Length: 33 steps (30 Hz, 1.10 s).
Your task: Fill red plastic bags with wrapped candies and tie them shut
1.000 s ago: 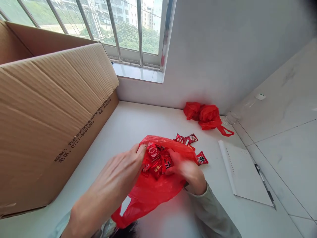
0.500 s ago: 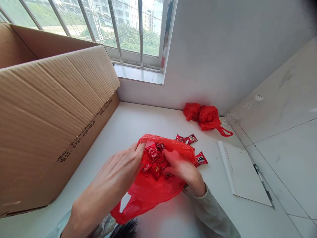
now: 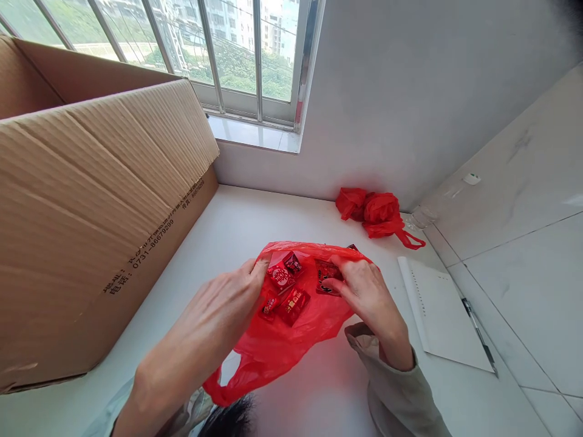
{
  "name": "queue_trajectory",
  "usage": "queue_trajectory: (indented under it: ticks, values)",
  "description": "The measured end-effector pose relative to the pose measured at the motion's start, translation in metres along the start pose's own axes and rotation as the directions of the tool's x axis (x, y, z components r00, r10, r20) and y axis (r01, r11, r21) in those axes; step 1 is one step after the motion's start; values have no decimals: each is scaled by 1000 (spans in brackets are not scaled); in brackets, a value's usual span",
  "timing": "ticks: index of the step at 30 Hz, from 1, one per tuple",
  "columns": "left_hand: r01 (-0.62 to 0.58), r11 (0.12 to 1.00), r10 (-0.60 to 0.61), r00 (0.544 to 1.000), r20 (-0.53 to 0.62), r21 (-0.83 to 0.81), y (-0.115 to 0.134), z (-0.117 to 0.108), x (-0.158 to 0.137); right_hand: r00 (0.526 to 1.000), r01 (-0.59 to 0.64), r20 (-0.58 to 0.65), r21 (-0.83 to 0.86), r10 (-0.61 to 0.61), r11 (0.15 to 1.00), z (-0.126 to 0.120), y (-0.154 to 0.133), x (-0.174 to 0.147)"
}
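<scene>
A thin red plastic bag (image 3: 282,355) lies with its mouth spread towards me. My left hand (image 3: 228,297) is closed on the bag's left rim, thumb on the inside. Within the bag are several red wrapped candies (image 3: 281,277), among them a gold-printed one (image 3: 294,305) low in the group. My right hand (image 3: 364,291) reaches into the right side of the bag, its thumb and fingers closed on a dark red candy packet (image 3: 325,278). A bag handle (image 3: 228,385) hangs at the lower left.
An open cardboard box (image 3: 113,212) stands at the left. Behind are a crumpled red bag (image 3: 380,212) and a clear bottle (image 3: 421,217) by the wall. A notebook (image 3: 444,309) with a pen (image 3: 479,337) lies at the right. A candy's tip (image 3: 352,247) shows behind the bag.
My right hand has moved right, away from the candies at the left, with a packet in its fingers. The bag's right rim now covers most of the candies behind it.
</scene>
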<state>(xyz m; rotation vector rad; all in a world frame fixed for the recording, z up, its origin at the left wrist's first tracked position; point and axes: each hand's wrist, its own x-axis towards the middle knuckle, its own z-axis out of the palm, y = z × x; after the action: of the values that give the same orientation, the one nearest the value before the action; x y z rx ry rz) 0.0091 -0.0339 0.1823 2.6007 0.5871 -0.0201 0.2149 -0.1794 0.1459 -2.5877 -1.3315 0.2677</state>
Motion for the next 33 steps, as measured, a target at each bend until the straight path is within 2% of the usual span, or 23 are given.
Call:
queue_trajectory:
  ticks: [6,12,19,23,26,33]
  values:
    - [-31,999,30,999,44,27,-8,-2,1,999,-41,18,11,41,999,2,1,0]
    - [10,1000,-11,995,100,11,-12,-7,11,999,-30,36,-4,30,1000,5,3,-1]
    - [0,1000,0,1000,1,6,-4,-2,-5,999,-30,28,-30,31,999,14,6,2]
    - [-4,1000,3,996,88,12,-11,-2,5,998,-36,46,-6,36,999,16,4,2]
    - [-22,1000,21,994,109,5,-12,-3,10,998,-29,48,44,27,999,15,0,3]
    - [-5,1000,5,997,-73,9,-5,3,-10,999,-6,33,26,6,1000,17,0,5]
